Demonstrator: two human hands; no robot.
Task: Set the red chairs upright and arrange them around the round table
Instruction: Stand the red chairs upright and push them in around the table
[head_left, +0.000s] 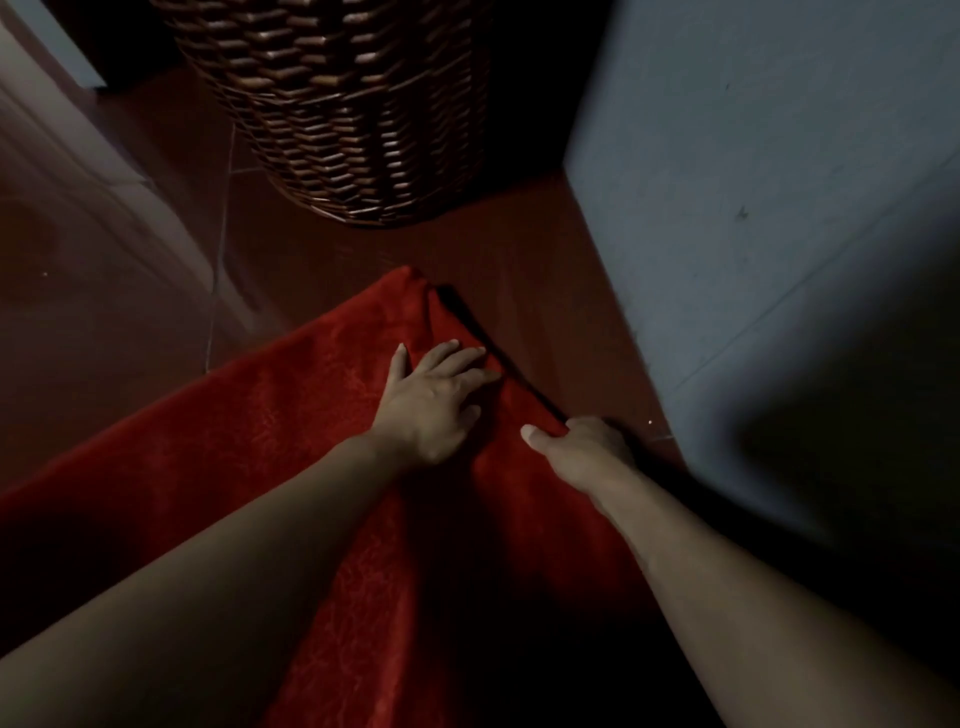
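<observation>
A red chair (249, 436) covered in patterned red fabric fills the lower middle of the view, its flat red surface facing up and one corner pointing away from me. My left hand (434, 402) lies flat on that surface with fingers spread, near the right edge. My right hand (582, 447) is curled over the chair's right edge, thumb on top and fingers wrapped under and hidden. The chair's legs and the round table are out of sight. The scene is dim.
A dark brown wicker basket (353, 109) stands on the reddish tiled floor (130, 291) just beyond the chair's corner. A grey-blue wall (769, 182) rises close on the right. A pale door or wall edge (47, 93) shows at far left.
</observation>
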